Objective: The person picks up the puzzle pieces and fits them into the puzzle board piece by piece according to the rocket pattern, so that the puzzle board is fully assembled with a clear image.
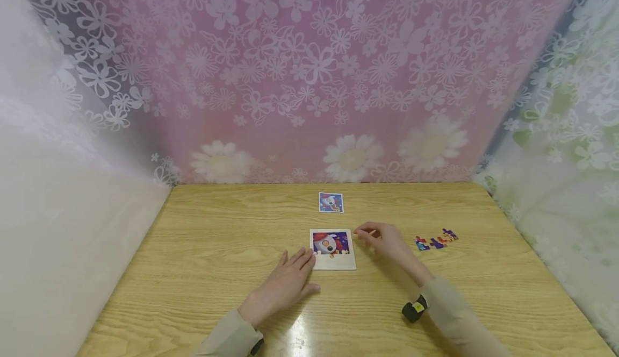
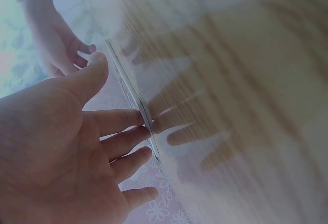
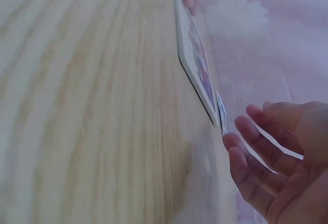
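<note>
A white square puzzle tray lies on the table, its upper part filled with joined jigsaw pieces that form a cartoon figure on purple. The lower strip of the tray is bare. My left hand rests at its left side, the straight fingertips touching the edge, as the left wrist view also shows along the tray's rim. Just off the tray's upper right corner hovers my right hand. Its fingers are loosely bent in the right wrist view, and nothing shows between them.
Several loose jigsaw pieces lie in a row to the right of my right hand. Behind the tray is a small picture card with a similar figure. Flowered curtains enclose the wooden table at the back and sides.
</note>
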`<state>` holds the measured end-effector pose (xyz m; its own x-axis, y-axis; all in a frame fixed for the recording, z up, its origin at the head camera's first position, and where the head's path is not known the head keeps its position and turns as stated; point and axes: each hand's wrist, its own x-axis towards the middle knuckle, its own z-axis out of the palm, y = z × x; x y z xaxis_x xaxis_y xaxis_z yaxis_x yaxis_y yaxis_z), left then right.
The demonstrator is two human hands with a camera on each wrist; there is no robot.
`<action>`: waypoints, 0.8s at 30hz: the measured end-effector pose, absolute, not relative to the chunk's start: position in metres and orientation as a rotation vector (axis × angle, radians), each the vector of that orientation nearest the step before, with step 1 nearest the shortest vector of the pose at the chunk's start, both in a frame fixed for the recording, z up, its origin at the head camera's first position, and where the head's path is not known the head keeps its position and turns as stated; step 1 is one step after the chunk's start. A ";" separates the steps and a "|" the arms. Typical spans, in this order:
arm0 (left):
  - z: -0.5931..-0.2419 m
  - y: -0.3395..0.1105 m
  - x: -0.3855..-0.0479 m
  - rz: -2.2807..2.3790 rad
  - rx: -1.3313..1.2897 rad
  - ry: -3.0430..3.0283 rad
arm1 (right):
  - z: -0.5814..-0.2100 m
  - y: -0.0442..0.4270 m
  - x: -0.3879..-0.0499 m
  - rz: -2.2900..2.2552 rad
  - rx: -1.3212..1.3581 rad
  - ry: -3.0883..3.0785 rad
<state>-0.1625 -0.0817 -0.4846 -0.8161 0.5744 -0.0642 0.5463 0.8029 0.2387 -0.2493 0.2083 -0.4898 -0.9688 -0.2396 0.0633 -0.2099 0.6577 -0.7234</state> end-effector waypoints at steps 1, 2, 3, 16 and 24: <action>-0.484 -0.082 -0.162 0.317 0.892 2.856 | -0.490 0.213 -0.248 -1.246 -0.369 2.816; -0.485 -0.082 -0.162 0.317 0.892 2.856 | -0.489 0.217 -0.247 -1.267 -0.353 2.812; -0.485 -0.082 -0.162 0.317 0.891 2.857 | -0.489 0.221 -0.246 -1.282 -0.341 2.809; -0.487 -0.084 -0.162 0.320 0.916 2.871 | -0.481 0.286 -0.229 -1.206 -0.397 2.993; -0.487 -0.084 -0.162 0.320 0.911 2.864 | -0.477 0.314 -0.222 -1.023 -0.428 3.075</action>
